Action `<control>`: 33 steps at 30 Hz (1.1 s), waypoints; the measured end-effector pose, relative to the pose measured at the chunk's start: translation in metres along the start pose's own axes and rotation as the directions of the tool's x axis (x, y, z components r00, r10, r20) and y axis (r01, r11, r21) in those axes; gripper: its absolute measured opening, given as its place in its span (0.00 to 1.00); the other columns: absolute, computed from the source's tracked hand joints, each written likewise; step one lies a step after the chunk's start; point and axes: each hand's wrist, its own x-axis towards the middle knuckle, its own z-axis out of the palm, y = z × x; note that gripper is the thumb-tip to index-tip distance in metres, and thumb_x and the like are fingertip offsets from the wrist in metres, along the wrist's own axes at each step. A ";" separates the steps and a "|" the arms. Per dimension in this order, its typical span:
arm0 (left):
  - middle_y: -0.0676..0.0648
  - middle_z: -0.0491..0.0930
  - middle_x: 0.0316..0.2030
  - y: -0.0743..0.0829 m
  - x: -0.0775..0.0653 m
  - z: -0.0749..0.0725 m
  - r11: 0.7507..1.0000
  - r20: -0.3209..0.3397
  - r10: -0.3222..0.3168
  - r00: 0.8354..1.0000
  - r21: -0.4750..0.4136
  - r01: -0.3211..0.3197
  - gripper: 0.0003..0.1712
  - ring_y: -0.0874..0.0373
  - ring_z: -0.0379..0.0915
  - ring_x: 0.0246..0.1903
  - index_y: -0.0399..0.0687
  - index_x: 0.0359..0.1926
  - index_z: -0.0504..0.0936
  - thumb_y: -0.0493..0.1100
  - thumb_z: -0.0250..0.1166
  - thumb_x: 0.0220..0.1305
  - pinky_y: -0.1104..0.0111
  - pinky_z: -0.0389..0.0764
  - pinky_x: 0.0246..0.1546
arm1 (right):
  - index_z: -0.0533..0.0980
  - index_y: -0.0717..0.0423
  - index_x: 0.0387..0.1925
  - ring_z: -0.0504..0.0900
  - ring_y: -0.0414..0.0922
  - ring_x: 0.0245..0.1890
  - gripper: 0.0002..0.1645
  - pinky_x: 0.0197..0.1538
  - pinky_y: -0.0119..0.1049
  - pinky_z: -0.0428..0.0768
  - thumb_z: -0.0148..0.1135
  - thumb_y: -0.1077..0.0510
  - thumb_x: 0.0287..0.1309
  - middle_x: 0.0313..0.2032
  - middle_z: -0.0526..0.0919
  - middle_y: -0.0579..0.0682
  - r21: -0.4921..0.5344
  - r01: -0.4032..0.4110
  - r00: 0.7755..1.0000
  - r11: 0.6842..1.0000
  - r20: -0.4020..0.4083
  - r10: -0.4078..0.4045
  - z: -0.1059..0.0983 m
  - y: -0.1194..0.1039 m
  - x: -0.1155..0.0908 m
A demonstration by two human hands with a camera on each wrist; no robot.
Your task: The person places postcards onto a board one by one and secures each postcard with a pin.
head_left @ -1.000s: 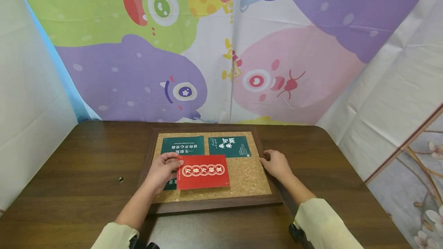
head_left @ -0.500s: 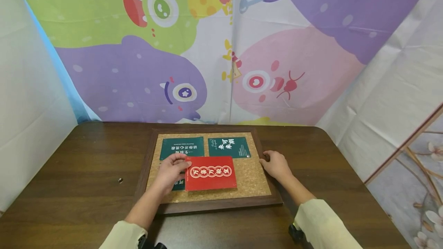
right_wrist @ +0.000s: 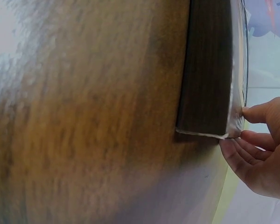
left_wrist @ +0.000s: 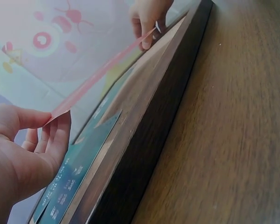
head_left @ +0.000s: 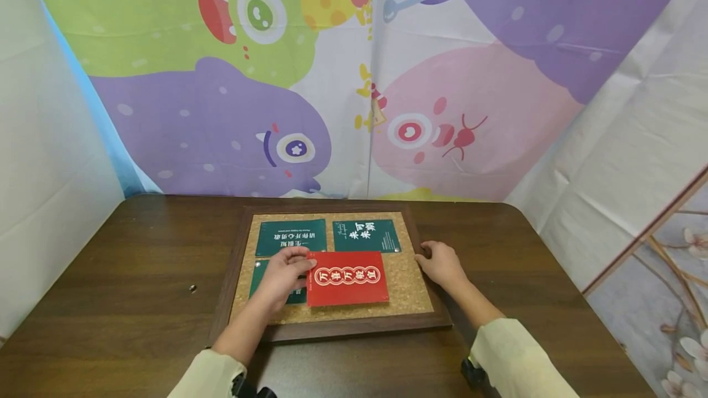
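Note:
A red card with pale Chinese lettering is pinched at its left edge between the thumb and fingers of my left hand. In the left wrist view the card slants edge-on above the framed cork board. My right hand holds the board's right frame edge, thumb at the top face and fingers along the outer side, as the right wrist view shows. Two green cards, one upper left and one upper right, lie on the cork. A third green card at lower left is partly hidden by my left hand.
The board rests on a dark brown wooden table. A small round hole or dark spot marks the tabletop left of the board. Behind hangs a cloth backdrop with cartoon monsters, and white cloth closes off the right side.
My left hand has carried the red card rightward across the board, uncovering more of the lower left green card. My right hand has stayed at the frame edge.

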 end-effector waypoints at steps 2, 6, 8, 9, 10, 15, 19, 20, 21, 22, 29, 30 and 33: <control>0.40 0.71 0.42 0.000 0.000 0.002 1.000 0.005 0.000 1.000 0.002 0.000 0.19 0.57 0.75 0.34 0.37 0.50 0.65 0.36 0.56 0.58 0.64 0.80 0.33 | 0.73 0.66 0.47 0.77 0.55 0.44 0.23 0.45 0.48 0.74 0.59 0.54 0.52 0.44 0.79 0.61 -0.004 0.001 1.000 1.000 -0.003 -0.001 0.000 0.000 0.001; 0.40 0.71 0.41 -0.001 0.003 0.006 1.000 0.010 -0.002 1.000 0.003 0.002 0.18 0.57 0.75 0.33 0.37 0.49 0.66 0.35 0.56 0.58 0.64 0.80 0.32 | 0.73 0.66 0.47 0.76 0.56 0.45 0.23 0.45 0.48 0.74 0.59 0.55 0.52 0.44 0.78 0.61 -0.007 0.000 1.000 1.000 0.002 0.000 0.000 0.000 0.001; 0.41 0.71 0.41 -0.002 0.004 0.008 1.000 0.016 -0.002 1.000 0.000 0.002 0.17 0.57 0.75 0.33 0.37 0.49 0.66 0.35 0.56 0.58 0.64 0.80 0.32 | 0.73 0.66 0.48 0.76 0.56 0.44 0.23 0.45 0.48 0.74 0.58 0.55 0.52 0.43 0.79 0.61 -0.008 -0.002 1.000 1.000 0.005 0.002 0.001 0.001 0.002; 0.41 0.71 0.41 -0.002 0.004 0.009 1.000 0.017 -0.002 1.000 -0.002 0.002 0.17 0.57 0.75 0.33 0.38 0.48 0.66 0.35 0.56 0.58 0.64 0.80 0.32 | 0.73 0.66 0.48 0.77 0.55 0.44 0.23 0.45 0.48 0.74 0.58 0.54 0.52 0.43 0.79 0.61 -0.009 -0.003 1.000 1.000 0.005 0.003 0.001 0.001 0.002; 0.41 0.71 0.40 -0.002 0.005 0.011 1.000 0.020 0.000 1.000 -0.003 0.000 0.17 0.56 0.74 0.33 0.37 0.48 0.66 0.35 0.56 0.58 0.64 0.80 0.32 | 0.73 0.66 0.48 0.77 0.55 0.44 0.23 0.45 0.48 0.74 0.58 0.54 0.52 0.43 0.79 0.60 -0.010 -0.004 1.000 1.000 0.006 0.004 0.001 0.001 0.002; 0.42 0.71 0.39 -0.004 0.007 0.016 1.000 0.022 0.001 1.000 -0.010 -0.001 0.16 0.56 0.74 0.33 0.38 0.47 0.67 0.34 0.57 0.57 0.64 0.80 0.32 | 0.73 0.66 0.47 0.77 0.54 0.43 0.23 0.45 0.48 0.74 0.59 0.54 0.52 0.43 0.79 0.60 -0.008 -0.005 1.000 1.000 0.001 0.005 0.001 0.001 0.002; 0.42 0.71 0.39 -0.004 0.007 0.020 1.000 0.023 -0.005 1.000 -0.015 0.005 0.16 0.56 0.74 0.33 0.37 0.47 0.68 0.33 0.57 0.56 0.64 0.80 0.31 | 0.73 0.65 0.47 0.77 0.54 0.44 0.23 0.45 0.48 0.74 0.59 0.54 0.52 0.43 0.79 0.60 -0.010 -0.006 1.000 1.000 -0.001 0.006 0.001 0.001 0.002; 0.42 0.71 0.39 -0.004 0.007 0.021 1.000 0.022 -0.007 1.000 -0.016 0.007 0.16 0.56 0.74 0.32 0.37 0.47 0.68 0.33 0.57 0.56 0.64 0.80 0.31 | 0.73 0.65 0.47 0.77 0.54 0.44 0.23 0.45 0.48 0.74 0.59 0.54 0.52 0.43 0.79 0.60 -0.011 -0.004 1.000 1.000 -0.003 0.004 0.001 0.001 0.002; 0.42 0.71 0.39 -0.005 0.008 0.021 1.000 0.021 -0.010 1.000 -0.017 0.010 0.17 0.56 0.74 0.32 0.37 0.47 0.67 0.33 0.57 0.56 0.64 0.80 0.31 | 0.73 0.65 0.47 0.77 0.54 0.44 0.23 0.45 0.48 0.74 0.59 0.54 0.52 0.43 0.79 0.60 -0.012 -0.003 1.000 1.000 -0.004 0.002 0.001 0.001 0.002; 0.42 0.71 0.39 -0.005 0.008 0.022 1.000 0.021 -0.013 1.000 -0.016 0.013 0.17 0.56 0.74 0.33 0.37 0.48 0.67 0.33 0.57 0.56 0.64 0.80 0.31 | 0.73 0.66 0.46 0.77 0.54 0.44 0.23 0.45 0.48 0.74 0.59 0.54 0.52 0.43 0.79 0.60 -0.013 -0.001 1.000 1.000 -0.005 0.001 0.001 0.001 0.002; 0.40 0.71 0.42 -0.007 0.011 0.027 0.999 0.020 -0.031 0.999 -0.012 0.031 0.18 0.55 0.74 0.34 0.37 0.49 0.67 0.34 0.57 0.56 0.64 0.80 0.32 | 0.73 0.66 0.46 0.77 0.54 0.43 0.23 0.45 0.48 0.74 0.59 0.55 0.51 0.42 0.79 0.61 -0.018 0.003 1.000 1.000 -0.011 -0.003 0.000 0.000 0.000; 0.40 0.71 0.43 -0.006 0.011 0.028 0.999 0.021 -0.031 0.999 -0.011 0.032 0.18 0.56 0.74 0.34 0.37 0.49 0.67 0.34 0.57 0.56 0.65 0.80 0.33 | 0.73 0.66 0.46 0.77 0.54 0.43 0.23 0.45 0.48 0.74 0.59 0.55 0.51 0.42 0.79 0.60 -0.019 0.002 1.000 1.000 -0.011 -0.002 0.000 0.000 0.001; 0.41 0.71 0.42 -0.006 0.011 0.030 0.999 0.021 -0.030 0.999 -0.009 0.031 0.18 0.56 0.74 0.33 0.37 0.49 0.67 0.34 0.57 0.56 0.65 0.80 0.32 | 0.74 0.66 0.45 0.77 0.53 0.43 0.23 0.45 0.48 0.74 0.59 0.55 0.51 0.42 0.79 0.60 -0.018 -0.001 1.000 1.000 -0.011 0.001 0.001 0.001 0.001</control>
